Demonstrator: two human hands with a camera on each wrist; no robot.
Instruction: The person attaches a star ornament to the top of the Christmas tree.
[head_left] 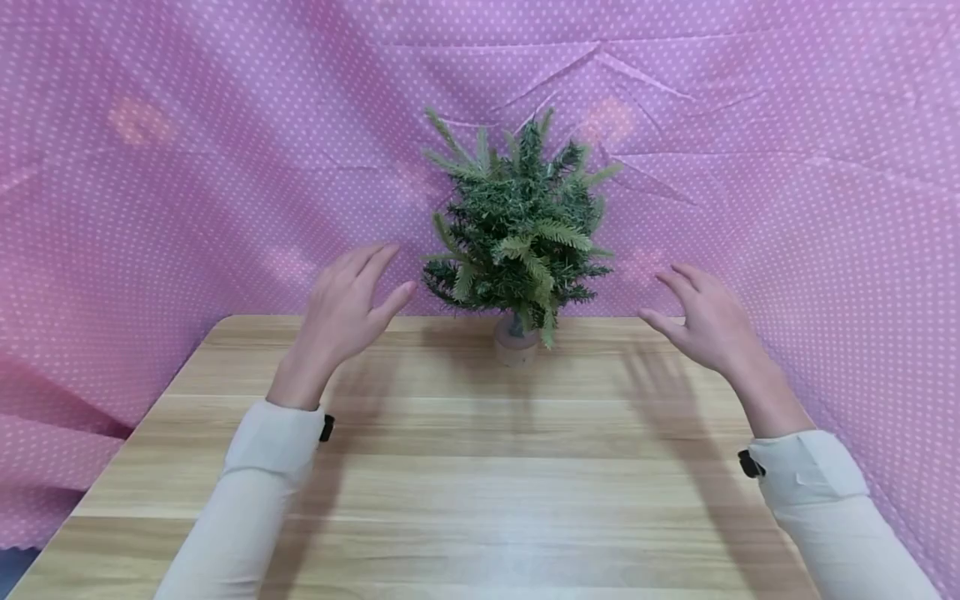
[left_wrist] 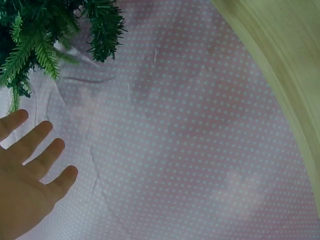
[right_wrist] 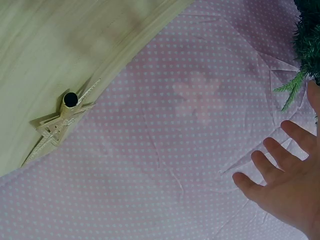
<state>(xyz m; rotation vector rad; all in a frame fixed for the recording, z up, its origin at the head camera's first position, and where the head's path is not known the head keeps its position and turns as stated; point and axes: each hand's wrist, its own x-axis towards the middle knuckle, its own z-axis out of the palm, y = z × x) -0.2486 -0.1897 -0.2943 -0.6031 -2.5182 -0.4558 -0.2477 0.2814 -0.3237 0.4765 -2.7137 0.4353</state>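
A small artificial Christmas tree (head_left: 517, 225) stands upright on its round base (head_left: 516, 346) near the back edge of the table. To its left, my left hand (head_left: 348, 300) is raised with fingers spread and touches nothing. The left wrist view has the left hand (left_wrist: 30, 175) just below the tree's branches (left_wrist: 45, 40). On the other side, my right hand (head_left: 705, 317) is held up, palm toward the tree, fingers extended and apart from it. In the right wrist view the right hand (right_wrist: 285, 175) is near a green branch tip (right_wrist: 292, 90).
A gold star ornament (right_wrist: 57, 122) with a dark round opening lies at the table edge in the right wrist view. The wooden table (head_left: 480, 483) is bordered by pink polka-dot cloth (head_left: 247, 125) behind and at the sides. Both wrists carry small black devices (head_left: 750, 464).
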